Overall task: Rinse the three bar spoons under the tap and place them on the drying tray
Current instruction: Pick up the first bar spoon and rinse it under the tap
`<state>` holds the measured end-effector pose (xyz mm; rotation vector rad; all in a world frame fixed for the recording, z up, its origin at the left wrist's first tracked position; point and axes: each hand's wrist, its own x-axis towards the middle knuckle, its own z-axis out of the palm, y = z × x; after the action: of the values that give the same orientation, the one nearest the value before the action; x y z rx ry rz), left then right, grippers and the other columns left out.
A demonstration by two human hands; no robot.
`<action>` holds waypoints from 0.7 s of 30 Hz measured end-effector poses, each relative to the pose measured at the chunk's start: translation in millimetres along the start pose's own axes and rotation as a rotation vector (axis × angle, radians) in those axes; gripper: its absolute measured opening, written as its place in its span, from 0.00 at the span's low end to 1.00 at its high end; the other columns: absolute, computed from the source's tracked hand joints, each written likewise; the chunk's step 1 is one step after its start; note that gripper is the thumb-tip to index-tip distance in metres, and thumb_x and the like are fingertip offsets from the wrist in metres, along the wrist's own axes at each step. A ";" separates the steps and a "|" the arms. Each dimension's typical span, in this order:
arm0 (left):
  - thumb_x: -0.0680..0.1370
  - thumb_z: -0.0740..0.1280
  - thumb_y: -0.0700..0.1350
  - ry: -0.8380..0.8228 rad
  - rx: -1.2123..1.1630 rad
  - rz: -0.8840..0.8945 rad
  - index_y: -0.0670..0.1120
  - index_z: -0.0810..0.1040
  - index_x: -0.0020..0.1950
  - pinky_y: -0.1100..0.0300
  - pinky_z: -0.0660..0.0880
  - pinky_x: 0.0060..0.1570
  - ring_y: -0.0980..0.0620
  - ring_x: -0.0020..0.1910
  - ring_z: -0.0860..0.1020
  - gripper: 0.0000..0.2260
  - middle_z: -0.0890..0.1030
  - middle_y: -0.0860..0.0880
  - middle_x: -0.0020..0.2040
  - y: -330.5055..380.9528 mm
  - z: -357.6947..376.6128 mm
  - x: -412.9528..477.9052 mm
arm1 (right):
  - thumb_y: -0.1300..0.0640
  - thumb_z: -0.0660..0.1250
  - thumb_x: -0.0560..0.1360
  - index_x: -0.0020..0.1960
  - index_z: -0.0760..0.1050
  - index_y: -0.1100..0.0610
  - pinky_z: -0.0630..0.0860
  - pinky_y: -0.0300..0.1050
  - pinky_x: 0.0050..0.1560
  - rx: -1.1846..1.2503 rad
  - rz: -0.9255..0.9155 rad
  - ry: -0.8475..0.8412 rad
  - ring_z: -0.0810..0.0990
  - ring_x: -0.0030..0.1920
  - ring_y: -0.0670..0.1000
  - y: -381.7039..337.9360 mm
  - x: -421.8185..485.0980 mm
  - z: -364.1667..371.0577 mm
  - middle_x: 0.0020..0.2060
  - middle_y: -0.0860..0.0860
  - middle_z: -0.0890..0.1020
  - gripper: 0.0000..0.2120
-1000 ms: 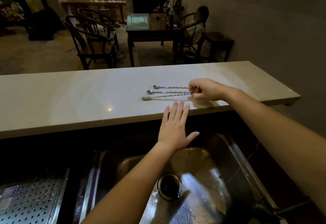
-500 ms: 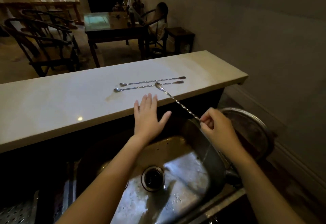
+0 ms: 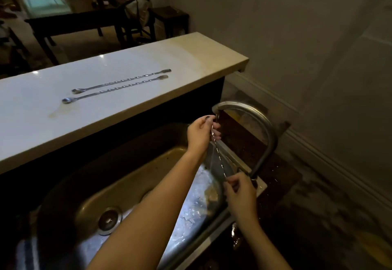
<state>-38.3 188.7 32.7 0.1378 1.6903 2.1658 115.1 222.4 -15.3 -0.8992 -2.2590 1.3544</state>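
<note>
1. The left hand (image 3: 201,133) curls its fingers round the upper end of the held bar spoon (image 3: 220,163), just under the tap (image 3: 262,121) spout.
2. The right hand (image 3: 239,194) pinches the lower end.
3. This spoon slants over the sink (image 3: 118,176).
4. The far bar spoon (image 3: 122,81) and the near bar spoon (image 3: 115,88) lie side by side on the counter (image 3: 191,57).

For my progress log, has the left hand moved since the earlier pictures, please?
Yes. The left hand went from the counter edge rightward to the tap, gripping the spoon.
</note>
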 end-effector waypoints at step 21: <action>0.83 0.53 0.43 -0.313 0.116 -0.025 0.43 0.75 0.56 0.69 0.73 0.28 0.60 0.26 0.77 0.12 0.82 0.49 0.36 -15.9 8.1 9.8 | 0.67 0.67 0.73 0.38 0.73 0.62 0.78 0.34 0.32 0.552 0.293 -0.214 0.79 0.28 0.47 29.6 14.6 9.1 0.30 0.57 0.78 0.06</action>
<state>-41.0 202.7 18.2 0.4597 1.6243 1.9097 108.9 236.4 -45.9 -0.9364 -1.7681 2.1501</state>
